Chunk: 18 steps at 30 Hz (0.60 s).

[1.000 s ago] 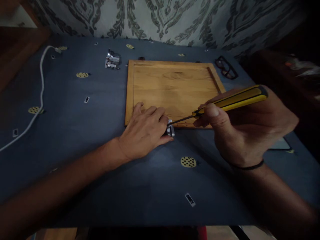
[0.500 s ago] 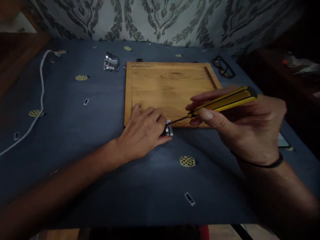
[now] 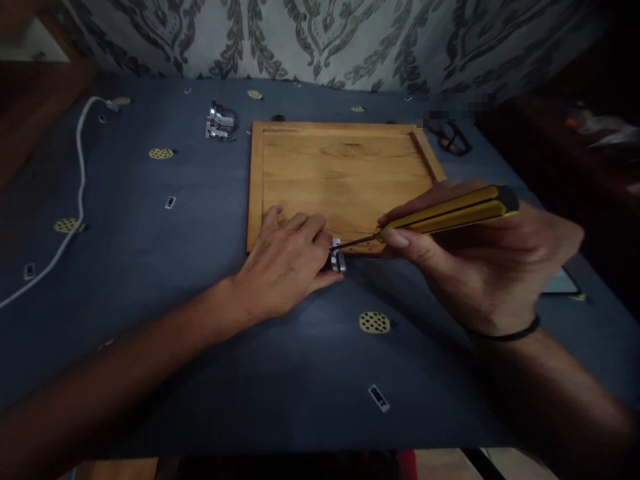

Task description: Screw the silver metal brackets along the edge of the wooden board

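Observation:
A wooden panel with a raised frame lies flat on the table. At its near edge sits a metal hinge, partly covered by my left hand. The thumb and fingers of that hand close around the hinge and press it against the panel. My right hand grips a screwdriver by its yellow and black handle. The shaft slopes down to the left, and its tip meets the hinge beside my left fingers. Whether a screw is under the tip I cannot make out.
More metal hinges lie beyond the panel's far left corner. Glasses rest at the far right. A white cable runs along the left side. A flat device is partly behind my right hand. A patterned curtain hangs behind the table.
My right hand has turned slightly with the screwdriver handle, its wrist shifting left and its fingers closing in on the handle. My left hand and the hinge have stayed in place.

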Tool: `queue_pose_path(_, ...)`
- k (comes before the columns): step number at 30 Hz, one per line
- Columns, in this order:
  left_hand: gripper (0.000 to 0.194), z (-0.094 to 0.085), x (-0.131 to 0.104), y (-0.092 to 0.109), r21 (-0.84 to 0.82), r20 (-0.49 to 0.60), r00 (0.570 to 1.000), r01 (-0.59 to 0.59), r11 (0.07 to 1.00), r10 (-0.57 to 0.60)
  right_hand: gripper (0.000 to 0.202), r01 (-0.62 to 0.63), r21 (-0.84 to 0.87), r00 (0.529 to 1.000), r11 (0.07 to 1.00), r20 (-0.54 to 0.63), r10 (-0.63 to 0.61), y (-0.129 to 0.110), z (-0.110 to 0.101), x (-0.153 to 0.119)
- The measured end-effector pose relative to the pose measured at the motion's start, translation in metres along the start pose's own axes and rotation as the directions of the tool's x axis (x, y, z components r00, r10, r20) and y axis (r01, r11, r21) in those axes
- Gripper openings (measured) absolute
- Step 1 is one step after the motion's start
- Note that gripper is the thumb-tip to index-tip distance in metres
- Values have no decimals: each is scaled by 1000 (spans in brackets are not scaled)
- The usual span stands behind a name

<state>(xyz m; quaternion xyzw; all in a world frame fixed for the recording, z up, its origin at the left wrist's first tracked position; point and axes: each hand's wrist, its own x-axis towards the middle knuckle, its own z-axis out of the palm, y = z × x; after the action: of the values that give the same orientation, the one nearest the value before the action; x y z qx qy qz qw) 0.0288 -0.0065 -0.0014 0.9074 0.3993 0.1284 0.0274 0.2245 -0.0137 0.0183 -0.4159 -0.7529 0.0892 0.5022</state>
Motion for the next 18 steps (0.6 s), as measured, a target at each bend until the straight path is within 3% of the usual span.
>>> queue_pose_path(6, 31, -2, 1, 0, -1, 2, 1000, -3, 1000, 3, 9, -21, 35, 999, 999, -40, 22, -2, 4, -1)
queue_pose_path(12, 33, 0, 0, -1, -9, 17, 1000, -2, 1000, 2, 8, -22, 150, 960, 988, -274, 63, 0, 11, -3)
queue_pose_path(18, 34, 0, 0, -1, -20, 16, 1000, 2, 1000, -1, 13, -86, 182, 975, 980, -189, 120, 2, 10, -3)
